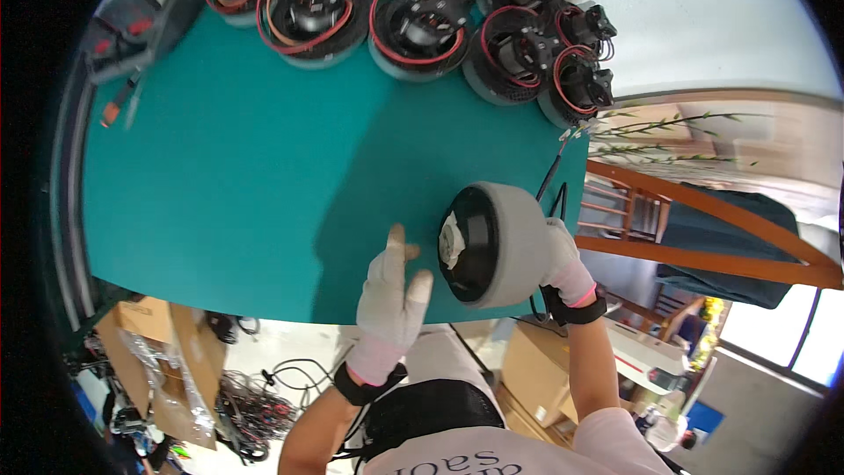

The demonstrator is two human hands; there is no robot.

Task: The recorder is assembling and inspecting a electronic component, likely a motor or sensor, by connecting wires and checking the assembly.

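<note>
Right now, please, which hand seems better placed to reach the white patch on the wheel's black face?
Probably the left hand: it is empty and nearer the white patch, while the right hand holds the wheel opposite.

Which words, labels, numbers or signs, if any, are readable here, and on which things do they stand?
Shirt: dark lettering, upside down, partly cut off by the picture's lower edge; I do not copy it out.
Wheel at the right hand: no readable text visible.
Right-side cardboard box: a pale mark, too small to read.
</note>
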